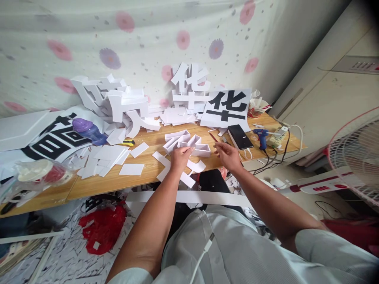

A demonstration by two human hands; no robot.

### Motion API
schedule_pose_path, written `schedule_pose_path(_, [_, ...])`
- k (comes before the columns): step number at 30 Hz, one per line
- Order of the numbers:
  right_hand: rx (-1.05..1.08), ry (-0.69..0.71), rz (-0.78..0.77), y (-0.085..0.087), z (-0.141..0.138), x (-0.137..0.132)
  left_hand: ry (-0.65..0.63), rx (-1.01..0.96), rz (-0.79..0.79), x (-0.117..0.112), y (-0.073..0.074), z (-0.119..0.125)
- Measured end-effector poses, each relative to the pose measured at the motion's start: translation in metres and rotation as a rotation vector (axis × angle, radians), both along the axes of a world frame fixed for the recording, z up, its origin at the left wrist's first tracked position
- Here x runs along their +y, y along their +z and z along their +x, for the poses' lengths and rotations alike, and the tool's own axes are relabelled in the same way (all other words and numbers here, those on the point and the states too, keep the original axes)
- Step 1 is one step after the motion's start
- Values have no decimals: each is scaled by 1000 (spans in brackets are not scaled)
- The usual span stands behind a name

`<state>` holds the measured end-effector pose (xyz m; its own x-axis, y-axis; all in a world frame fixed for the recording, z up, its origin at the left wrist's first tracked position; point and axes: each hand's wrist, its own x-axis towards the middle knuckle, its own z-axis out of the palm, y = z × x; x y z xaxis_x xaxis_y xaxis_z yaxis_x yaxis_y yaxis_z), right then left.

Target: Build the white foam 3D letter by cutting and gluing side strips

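Note:
A hollow white foam-board letter frame point(189, 142) lies on the wooden table point(112, 182) in front of me. My left hand point(181, 156) is closed on the near edge of that frame. My right hand point(227, 155) hovers just right of it, fingers curled and pinched together; what they hold, if anything, is too small to make out. White foam strips point(189, 179) lie under and around my left wrist. A thin red-handled tool point(213, 137) rests on the table beside my right hand.
Finished white 3D characters point(189, 85) and a printed black character sheet point(226, 108) lean against the flowered wall. A black phone point(240, 136), blue glue gun point(261, 137), power strip point(278, 137), purple bottle point(89, 130) and yellow cutter point(128, 142) sit on the table. A fan point(355, 157) stands at the right.

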<state>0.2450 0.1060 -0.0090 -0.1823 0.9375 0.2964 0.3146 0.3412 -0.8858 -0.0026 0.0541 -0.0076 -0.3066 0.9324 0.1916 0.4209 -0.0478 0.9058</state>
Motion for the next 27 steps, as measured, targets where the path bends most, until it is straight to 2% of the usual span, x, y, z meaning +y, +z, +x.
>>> schedule_pose_path(4, [-61, 29, -76, -15, 3, -8, 6, -3, -3, 1, 2, 1])
schedule_pose_path(11, [-144, 94, -80, -8, -3, -9, 31, 37, -21, 0, 5, 2])
schedule_pose_path(16, [-217, 62, 9, -7, -7, -8, 32, 20, -13, 0, 5, 2])
schedule_pose_path(27, [-222, 49, 11, -5, -6, -8, 39, -5, -19, 1, 8, 4])
